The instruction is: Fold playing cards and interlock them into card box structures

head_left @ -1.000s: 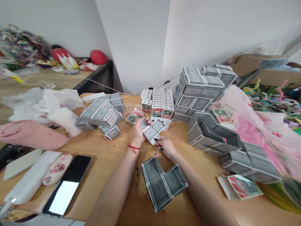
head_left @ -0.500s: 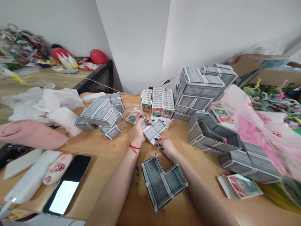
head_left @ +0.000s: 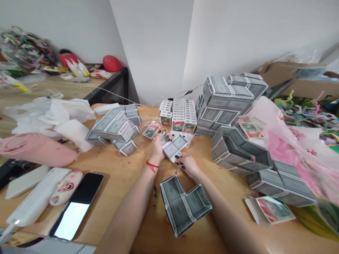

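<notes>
My left hand [head_left: 158, 147], with a red string on the wrist, is closed on the left end of some grey-backed playing cards [head_left: 176, 146] above the table. At their lower right corner, my right hand [head_left: 189, 165] is closed with fingertips on a card marked 3. Other cards, face up [head_left: 188, 136], show just behind, a spade on one. Between my forearms lies an open, angular tray made of joined playing cards [head_left: 178, 208]. A red and green card pack [head_left: 151, 131] lies beyond my left hand.
Card packs [head_left: 178, 110] stand in rows at the back. Stacked card-built blocks [head_left: 227, 93] rise at right, with an open card-built frame [head_left: 227, 148] before them. More card-built blocks [head_left: 113, 123] lie left. A phone [head_left: 76, 208] and pink roll [head_left: 37, 148] lie near left.
The view has shifted very slightly. Both hands keep their hold on the cards, and the right fingertips have barely moved at the corner.
</notes>
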`<state>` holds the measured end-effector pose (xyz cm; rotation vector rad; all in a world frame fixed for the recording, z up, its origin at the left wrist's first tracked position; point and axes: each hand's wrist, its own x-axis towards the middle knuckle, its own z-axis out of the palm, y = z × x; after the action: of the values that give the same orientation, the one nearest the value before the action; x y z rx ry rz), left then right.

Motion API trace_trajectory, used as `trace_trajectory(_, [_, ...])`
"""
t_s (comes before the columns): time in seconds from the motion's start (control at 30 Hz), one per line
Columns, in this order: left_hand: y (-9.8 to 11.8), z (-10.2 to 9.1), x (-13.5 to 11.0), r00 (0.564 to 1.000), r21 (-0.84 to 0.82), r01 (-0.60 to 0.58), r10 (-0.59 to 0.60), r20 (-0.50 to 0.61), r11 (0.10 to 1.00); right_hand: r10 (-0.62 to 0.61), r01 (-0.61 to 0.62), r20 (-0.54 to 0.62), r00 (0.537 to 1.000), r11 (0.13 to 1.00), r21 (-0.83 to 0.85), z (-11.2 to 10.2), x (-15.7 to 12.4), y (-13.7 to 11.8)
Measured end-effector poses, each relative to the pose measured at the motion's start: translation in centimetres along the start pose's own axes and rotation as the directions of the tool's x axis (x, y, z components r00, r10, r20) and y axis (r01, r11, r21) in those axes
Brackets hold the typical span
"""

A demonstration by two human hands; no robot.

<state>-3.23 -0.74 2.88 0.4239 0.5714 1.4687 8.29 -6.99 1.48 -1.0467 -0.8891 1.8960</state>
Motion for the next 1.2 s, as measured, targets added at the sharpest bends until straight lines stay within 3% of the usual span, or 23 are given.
trace_trajectory(0.27, [-0.3,-0.3,0.0,1.000,0.028,-0.020,0.020,-0.003,0.999,0.006,-0.006,-0.016,1.000,1.000,-0.008,0.0,-0.2,-0.1])
trace_trajectory(0.4, [-0.7,-0.4,0.1,0.999,0.063,-0.054,0.054,-0.001,0.997,-0.048,0.048,-0.004,0.999,0.998,0.030,-0.6,-0.4,-0.3])
trace_trajectory(0.5, [-0.9,-0.3,0.0,0.993,0.041,-0.119,0.118,0.024,0.992,-0.152,0.158,-0.086,0.985,0.985,0.071,-1.4,-0.2,-0.5])
trace_trajectory(0.6, [-1.1,-0.2,-0.1,0.979,0.066,-0.188,0.181,0.095,0.980,-0.273,0.300,-0.239,0.932,0.950,0.083,-2.3,0.5,-0.9])
trace_trajectory(0.7, [-1.3,-0.3,-0.4,0.966,0.265,-0.217,0.167,0.199,0.939,-0.330,0.394,-0.383,0.863,0.914,0.101,-3.2,1.0,-1.5])
trace_trajectory(0.83, [-1.6,-0.3,-0.7,0.950,0.608,-0.292,0.150,0.274,0.738,-0.354,0.461,-0.467,0.810,0.877,0.133,-4.0,1.1,-2.0])
trace_trajectory(0.93, [-1.5,-0.2,-0.8,0.942,0.663,-0.316,0.143,0.303,0.679,-0.383,0.493,-0.470,0.795,0.860,0.134,-4.1,1.0,-2.1])
trace_trajectory(1.07, [-1.2,-0.5,-0.8,0.966,0.589,-0.211,0.076,0.246,0.780,-0.424,0.509,-0.449,0.786,0.857,0.083,-4.1,1.0,-1.7])
trace_trajectory(1.2, [-0.8,-1.1,-0.4,0.976,0.365,-0.083,0.001,0.219,0.927,-0.430,0.525,-0.519,0.739,0.850,0.042,-4.3,1.2,-1.4])
